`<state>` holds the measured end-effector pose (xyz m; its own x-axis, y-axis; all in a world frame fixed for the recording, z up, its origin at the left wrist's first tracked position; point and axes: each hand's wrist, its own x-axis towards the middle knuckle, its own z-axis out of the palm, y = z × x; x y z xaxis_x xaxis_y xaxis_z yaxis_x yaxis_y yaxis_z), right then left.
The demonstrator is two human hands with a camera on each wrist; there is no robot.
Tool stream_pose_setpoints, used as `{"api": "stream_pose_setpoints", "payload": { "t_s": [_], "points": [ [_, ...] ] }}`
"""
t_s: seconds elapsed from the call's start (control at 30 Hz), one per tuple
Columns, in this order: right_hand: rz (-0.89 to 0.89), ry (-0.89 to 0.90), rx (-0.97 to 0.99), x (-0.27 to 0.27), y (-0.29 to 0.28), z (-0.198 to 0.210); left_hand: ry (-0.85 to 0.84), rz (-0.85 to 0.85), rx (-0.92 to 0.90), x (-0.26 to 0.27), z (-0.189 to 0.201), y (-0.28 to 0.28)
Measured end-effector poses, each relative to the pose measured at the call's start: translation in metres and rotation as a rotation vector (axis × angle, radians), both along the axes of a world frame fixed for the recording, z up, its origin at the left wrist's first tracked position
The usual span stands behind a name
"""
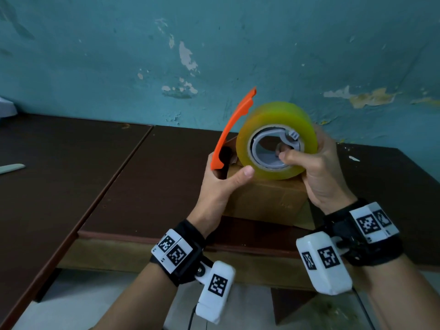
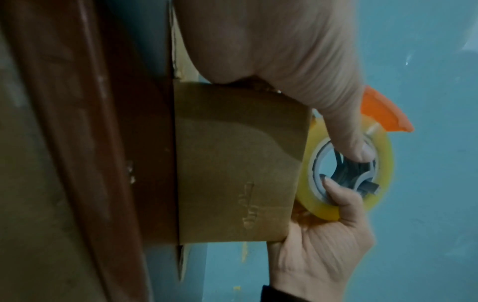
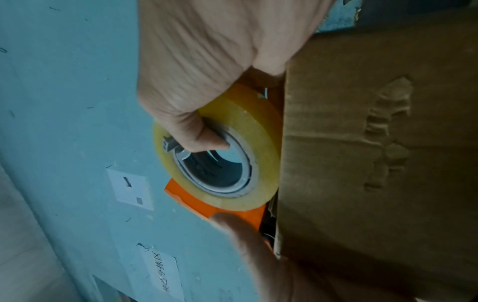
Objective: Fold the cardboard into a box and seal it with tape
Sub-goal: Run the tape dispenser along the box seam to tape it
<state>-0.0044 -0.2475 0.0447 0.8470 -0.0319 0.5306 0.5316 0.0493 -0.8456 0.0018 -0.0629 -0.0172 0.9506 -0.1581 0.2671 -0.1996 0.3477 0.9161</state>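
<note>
A yellow tape roll (image 1: pixel 277 120) on a grey core with an orange cutter guard (image 1: pixel 234 126) is held just above a brown cardboard box (image 1: pixel 264 198) that stands on the dark table (image 1: pixel 147 186). My left hand (image 1: pixel 221 184) grips the guard's lower end, its thumb pressed on the roll's face. My right hand (image 1: pixel 314 167) wraps the roll's right side, its thumb hooked into the core. The left wrist view shows the roll (image 2: pixel 385 169), the guard (image 2: pixel 385 114) and the box (image 2: pixel 238 163). The right wrist view shows the roll (image 3: pixel 248 126) against the box (image 3: pixel 375 163).
A second dark table (image 1: pixel 59 151) adjoins on the left, with a pale flat strip (image 1: pixel 12 168) on it. The peeling teal wall (image 1: pixel 214 55) rises close behind the box. The table's front edge (image 1: pixel 142 236) lies near my wrists. Paper labels (image 3: pixel 130 189) hang on the wall.
</note>
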Motion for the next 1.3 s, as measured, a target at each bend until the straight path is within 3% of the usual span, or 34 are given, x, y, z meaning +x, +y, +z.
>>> {"api": "stream_pose_setpoints", "payload": {
  "t_s": [0.37,0.6,0.87,1.3],
  "points": [
    [0.020,-0.012,-0.125,-0.002,-0.004,0.001,-0.102,0.075,0.019,0.000,0.001,-0.012],
    [-0.070,-0.009,-0.106,-0.001,-0.012,0.002,-0.128,0.051,0.023,0.001,0.003,-0.011],
    [-0.068,0.046,-0.107,-0.002,-0.022,0.009,-0.020,0.055,0.094,0.010,-0.009,-0.007],
    [-0.081,0.072,-0.154,-0.004,-0.032,0.016,-0.006,0.031,0.126,0.011,-0.011,-0.003]
  ]
}}
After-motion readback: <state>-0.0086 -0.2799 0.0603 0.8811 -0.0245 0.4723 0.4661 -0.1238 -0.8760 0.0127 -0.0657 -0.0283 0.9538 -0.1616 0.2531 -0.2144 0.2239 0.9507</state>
